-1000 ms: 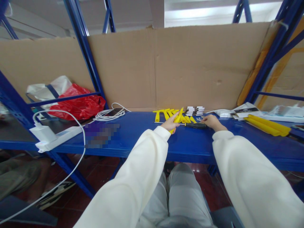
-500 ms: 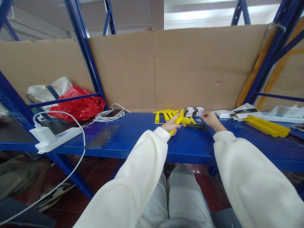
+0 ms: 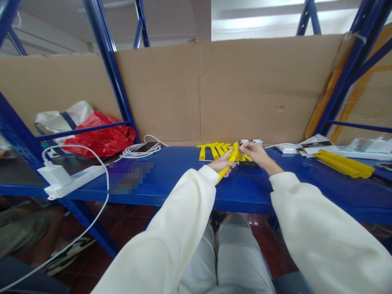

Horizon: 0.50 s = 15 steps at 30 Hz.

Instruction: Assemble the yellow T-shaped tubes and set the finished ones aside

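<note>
My left hand (image 3: 223, 164) is closed around a yellow plastic handle (image 3: 225, 170) with a wide head, tilted with the head up and away from me. At that head, the fingers of my right hand (image 3: 253, 152) are pinched together. Whatever they hold is too small to make out. Beneath and behind my hands lies a screwdriver (image 3: 249, 164) with a black grip, partly hidden. Several similar yellow T-shaped handles (image 3: 211, 150) lie in a row just behind my left hand. Small white pieces (image 3: 256, 142) are stacked behind my right hand, mostly covered by it.
Yellow sheet-like pieces (image 3: 344, 164) and white packets (image 3: 317, 145) lie on the blue tabletop (image 3: 180, 175) to the right. On the left are a coiled white cable (image 3: 142, 151), a power strip (image 3: 76, 180) and a red bag (image 3: 101, 134). A cardboard panel (image 3: 239, 90) stands behind.
My right hand has moved left, from beside the white pieces to the head of the yellow handle. My left hand keeps its hold on the handle, nearly in place.
</note>
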{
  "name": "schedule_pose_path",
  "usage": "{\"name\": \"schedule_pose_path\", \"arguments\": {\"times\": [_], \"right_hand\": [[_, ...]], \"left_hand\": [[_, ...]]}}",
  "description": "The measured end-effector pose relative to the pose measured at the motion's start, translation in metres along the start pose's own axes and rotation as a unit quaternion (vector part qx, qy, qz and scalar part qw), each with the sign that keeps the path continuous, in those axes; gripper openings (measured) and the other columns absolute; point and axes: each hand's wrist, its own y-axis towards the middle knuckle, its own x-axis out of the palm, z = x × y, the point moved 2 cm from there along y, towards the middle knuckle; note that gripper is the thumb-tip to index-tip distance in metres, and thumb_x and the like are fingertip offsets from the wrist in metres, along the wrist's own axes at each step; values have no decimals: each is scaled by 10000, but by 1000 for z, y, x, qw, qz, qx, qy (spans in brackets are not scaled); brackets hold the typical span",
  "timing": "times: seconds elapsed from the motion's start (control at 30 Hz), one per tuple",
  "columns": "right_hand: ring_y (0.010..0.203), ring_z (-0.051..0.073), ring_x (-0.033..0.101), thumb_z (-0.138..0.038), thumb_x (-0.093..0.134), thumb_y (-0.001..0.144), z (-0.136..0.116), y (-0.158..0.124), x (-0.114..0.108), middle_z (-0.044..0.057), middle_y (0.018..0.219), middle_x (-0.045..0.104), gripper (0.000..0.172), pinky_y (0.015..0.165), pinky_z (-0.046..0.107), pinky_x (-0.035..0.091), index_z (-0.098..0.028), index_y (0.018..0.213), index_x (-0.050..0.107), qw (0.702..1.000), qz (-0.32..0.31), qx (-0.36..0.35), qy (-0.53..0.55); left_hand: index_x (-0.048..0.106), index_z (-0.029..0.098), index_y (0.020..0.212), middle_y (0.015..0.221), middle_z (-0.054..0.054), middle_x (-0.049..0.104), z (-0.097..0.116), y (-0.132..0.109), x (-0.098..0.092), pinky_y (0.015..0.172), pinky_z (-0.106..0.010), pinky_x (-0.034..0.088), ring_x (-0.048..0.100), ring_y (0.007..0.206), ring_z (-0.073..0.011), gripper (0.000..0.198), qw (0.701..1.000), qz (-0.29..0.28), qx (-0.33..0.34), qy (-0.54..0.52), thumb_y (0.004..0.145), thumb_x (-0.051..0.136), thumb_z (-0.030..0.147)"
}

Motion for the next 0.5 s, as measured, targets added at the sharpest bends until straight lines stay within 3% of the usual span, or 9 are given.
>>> {"name": "schedule_pose_path", "arguments": {"times": [0.5], "right_hand": [[758, 240, 661, -838, 861, 642, -3, -2, 4, 53, 753, 701, 631, 816, 447, 607, -248, 735, 658, 1000, -9, -16, -9]], "left_hand": [[22, 333, 1807, 645, 118, 521, 7, -7, 5, 457, -167, 350, 469, 409, -89, 1073, 1000, 7, -15, 9, 928, 535, -6]]}}
